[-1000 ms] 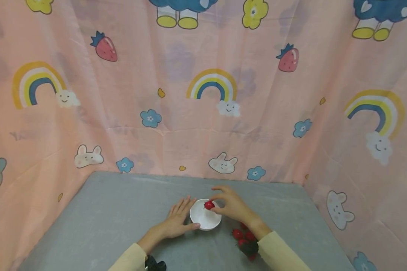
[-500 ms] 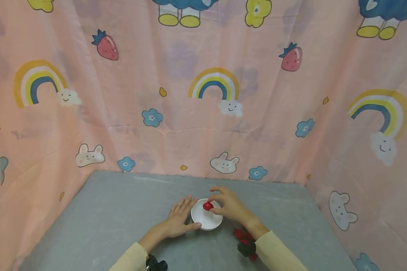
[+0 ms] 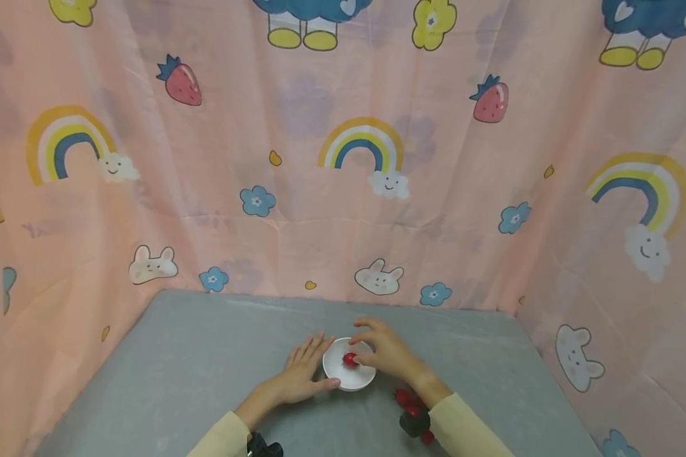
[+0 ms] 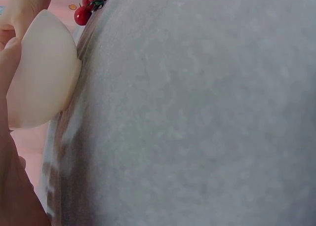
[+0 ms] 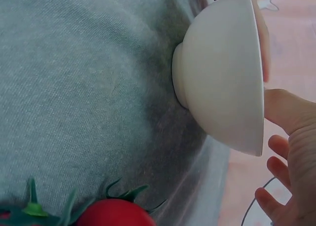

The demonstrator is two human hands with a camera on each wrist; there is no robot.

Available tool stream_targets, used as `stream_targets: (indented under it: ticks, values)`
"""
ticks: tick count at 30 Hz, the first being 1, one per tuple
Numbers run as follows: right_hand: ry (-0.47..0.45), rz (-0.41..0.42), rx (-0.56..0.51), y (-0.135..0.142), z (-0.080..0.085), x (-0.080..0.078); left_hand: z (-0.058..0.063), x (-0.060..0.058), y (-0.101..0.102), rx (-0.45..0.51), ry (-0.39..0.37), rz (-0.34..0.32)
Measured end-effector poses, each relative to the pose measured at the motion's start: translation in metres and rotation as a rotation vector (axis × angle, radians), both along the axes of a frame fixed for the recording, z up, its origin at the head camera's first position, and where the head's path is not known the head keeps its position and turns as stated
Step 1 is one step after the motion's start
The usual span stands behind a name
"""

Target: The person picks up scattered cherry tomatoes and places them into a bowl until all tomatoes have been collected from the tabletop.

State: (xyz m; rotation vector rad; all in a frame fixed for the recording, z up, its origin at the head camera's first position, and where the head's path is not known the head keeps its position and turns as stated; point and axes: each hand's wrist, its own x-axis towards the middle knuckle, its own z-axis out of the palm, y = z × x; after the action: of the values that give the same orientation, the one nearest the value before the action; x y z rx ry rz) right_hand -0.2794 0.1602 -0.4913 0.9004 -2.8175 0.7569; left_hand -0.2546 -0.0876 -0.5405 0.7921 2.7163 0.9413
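Observation:
A white bowl (image 3: 354, 381) stands on the grey cloth between the two hands. Inside it lies a red cherry tomato (image 3: 350, 360). My left hand (image 3: 300, 377) rests along the bowl's left side, fingers straight, thumb at the near rim. From the right, my right hand (image 3: 391, 349) reaches over the rim; its thumb is right at the tomato and the index finger stands apart, above it. The right wrist view shows the bowl's outer wall (image 5: 222, 73) with spread fingers (image 5: 279, 171) beyond the rim; the tomato inside is hidden there.
Several more cherry tomatoes (image 3: 403, 398) with green stems lie by the right forearm, partly covered by a dark rounded thing (image 3: 414, 423) at that wrist. A black device (image 3: 265, 445) sits at the left wrist. A pink patterned curtain (image 3: 297, 241) hangs behind the grey cloth (image 3: 206, 355).
The tomato was between the right thumb and index finger over the bowl; now it sits lower in the bowl and the index finger has lifted off. The left hand stays by the bowl.

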Motion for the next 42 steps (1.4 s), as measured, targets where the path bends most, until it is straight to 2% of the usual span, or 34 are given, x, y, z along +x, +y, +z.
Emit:
stream_targets:
  ticks: [8, 18, 32, 36, 42]
  values:
    - [0.067, 0.007, -0.004, 0.004, -0.003, -0.002, 0.000, 0.000, 0.000, 0.003, 0.020, -0.002]
    - [0.058, -0.011, -0.036, 0.016, 0.001, -0.002, 0.001, 0.001, 0.000, 0.010, 0.005, 0.005]
    - [0.112, -0.076, -0.043, 0.060, 0.001, 0.005, 0.001, 0.003, 0.001, 0.019, 0.022, 0.010]
    - [0.137, -0.094, -0.057, 0.075, -0.003, 0.009, 0.001, 0.003, 0.001, 0.017, 0.021, 0.007]
    - [0.117, -0.147, -0.045, 0.094, -0.011, 0.017, 0.003, 0.003, 0.001, 0.020, 0.022, 0.006]
